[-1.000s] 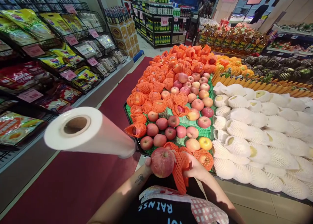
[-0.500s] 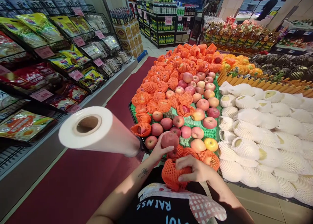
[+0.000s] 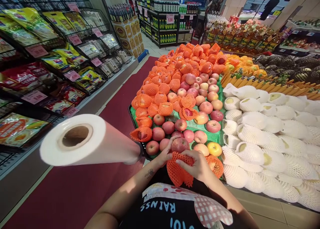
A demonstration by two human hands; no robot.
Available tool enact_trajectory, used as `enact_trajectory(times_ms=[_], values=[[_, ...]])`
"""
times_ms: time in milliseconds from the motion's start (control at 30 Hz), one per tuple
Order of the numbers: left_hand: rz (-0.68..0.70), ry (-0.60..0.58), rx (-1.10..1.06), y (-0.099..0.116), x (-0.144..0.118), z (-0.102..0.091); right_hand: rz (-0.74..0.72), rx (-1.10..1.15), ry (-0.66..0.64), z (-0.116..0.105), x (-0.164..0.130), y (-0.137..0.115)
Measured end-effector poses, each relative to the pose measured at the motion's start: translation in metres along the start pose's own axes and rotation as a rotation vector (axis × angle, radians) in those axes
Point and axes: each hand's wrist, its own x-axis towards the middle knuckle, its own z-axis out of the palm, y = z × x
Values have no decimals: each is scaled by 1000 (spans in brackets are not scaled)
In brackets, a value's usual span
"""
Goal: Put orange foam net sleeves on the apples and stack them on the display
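My left hand is wrapped round a red apple at the near edge of the fruit display. Between my thumb and fingers, my right hand grips an orange foam net sleeve. The sleeve's upper edge meets the underside of the apple, and its lower end hangs loose in front of my dark shirt. Just beyond my hands lie bare apples on a green mesh liner. A yellow apple and a netted apple rest to the right of my right hand.
At left a roll of clear plastic bags stands by the display corner. Orange-netted apples pile up behind the bare ones. White-netted fruit fills the right side. Shelves of packets line the far left.
My hands have come together: the orange net sleeve has risen to the apple in my left hand. The apple has shifted slightly right, and the view has moved a little.
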Motion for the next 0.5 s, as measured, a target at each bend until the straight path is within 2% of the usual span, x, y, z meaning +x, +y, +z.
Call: enact_trajectory(times_ms=[100,233,300,400,500], values=[[-22,-129,165,8,-1,-2,-38,-31,63,-11,2,4],[-68,-245,288,13,-5,0,-6,-24,-25,-31,8,19],[-67,-247,252,11,-8,0,4,15,-142,-43,11,29],[-29,-171,121,5,-15,-2,-38,62,-343,-57,13,43],[-1,-111,9,1,-22,-5,-14,144,-445,-58,16,50]])
